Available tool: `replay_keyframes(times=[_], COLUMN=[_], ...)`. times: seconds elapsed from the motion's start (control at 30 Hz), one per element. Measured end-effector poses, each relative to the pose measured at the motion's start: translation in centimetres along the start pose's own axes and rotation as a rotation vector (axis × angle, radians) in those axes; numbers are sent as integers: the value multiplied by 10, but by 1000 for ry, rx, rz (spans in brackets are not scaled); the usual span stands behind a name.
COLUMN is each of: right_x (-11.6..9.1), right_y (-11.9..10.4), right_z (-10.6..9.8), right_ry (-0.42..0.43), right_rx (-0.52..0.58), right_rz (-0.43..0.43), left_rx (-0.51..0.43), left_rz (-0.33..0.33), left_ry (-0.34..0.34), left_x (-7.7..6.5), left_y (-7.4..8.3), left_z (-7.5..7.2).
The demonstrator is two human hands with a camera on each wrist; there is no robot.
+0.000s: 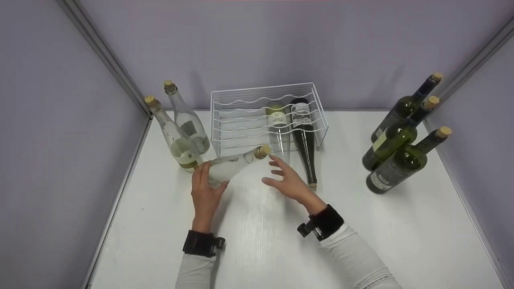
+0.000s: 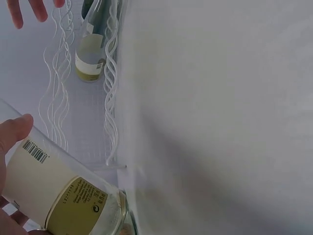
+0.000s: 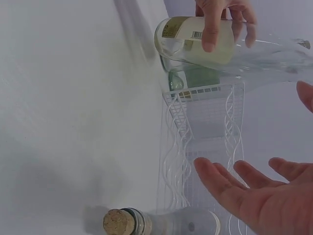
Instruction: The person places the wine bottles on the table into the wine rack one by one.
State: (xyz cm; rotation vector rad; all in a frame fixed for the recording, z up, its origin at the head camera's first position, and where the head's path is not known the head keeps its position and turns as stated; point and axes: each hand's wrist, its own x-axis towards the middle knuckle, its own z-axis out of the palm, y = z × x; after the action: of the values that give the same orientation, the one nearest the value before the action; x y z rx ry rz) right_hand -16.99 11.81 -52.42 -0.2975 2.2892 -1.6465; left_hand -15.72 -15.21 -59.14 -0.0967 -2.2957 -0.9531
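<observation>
My left hand [image 1: 207, 196] grips a clear glass wine bottle [image 1: 229, 166] round its body, thumb on the near side. The bottle is tilted, its corked neck pointing right and its label facing the left wrist camera. My right hand [image 1: 289, 182] reaches in beside the cork with fingers spread, fingertips close to it and nothing held. Behind both hands stands a white wire rack [image 1: 261, 87] with wavy rails. On its right side lie a clear bottle [image 1: 278, 118] and a dark green bottle [image 1: 302, 116], necks toward me.
Two corked clear bottles, a front one [image 1: 176, 144] and a rear one [image 1: 190, 127], stand left of the rack. Three corked dark green bottles [image 1: 395, 168] stand at the right. Grey-violet walls [image 1: 257, 48] enclose the white table [image 1: 249, 249] at the back and sides.
</observation>
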Motion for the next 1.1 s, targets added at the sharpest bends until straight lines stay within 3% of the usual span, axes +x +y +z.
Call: replay_keyframes(times=[0.23,0.37,0.63,0.83,1.1], right_x=[-3,-8,-17,-21,-27], right_y=[-7,-9,-13,-19,-26], right_z=[-8,-13,-21,-26,-36], right_ry=[62,114,84,33,-123], right_rx=[175,199,188,189,-64], right_rz=[-125,-162,-228,-181,-56], left_rx=[57,73,117,202,240], left_rz=[142,190,232,285,342], left_ry=[-47,-47,-45,-57,-67], left_x=[2,2,2,3,2], left_y=[-2,-4,-5,-2,0], left_z=[2,3,5,4,3])
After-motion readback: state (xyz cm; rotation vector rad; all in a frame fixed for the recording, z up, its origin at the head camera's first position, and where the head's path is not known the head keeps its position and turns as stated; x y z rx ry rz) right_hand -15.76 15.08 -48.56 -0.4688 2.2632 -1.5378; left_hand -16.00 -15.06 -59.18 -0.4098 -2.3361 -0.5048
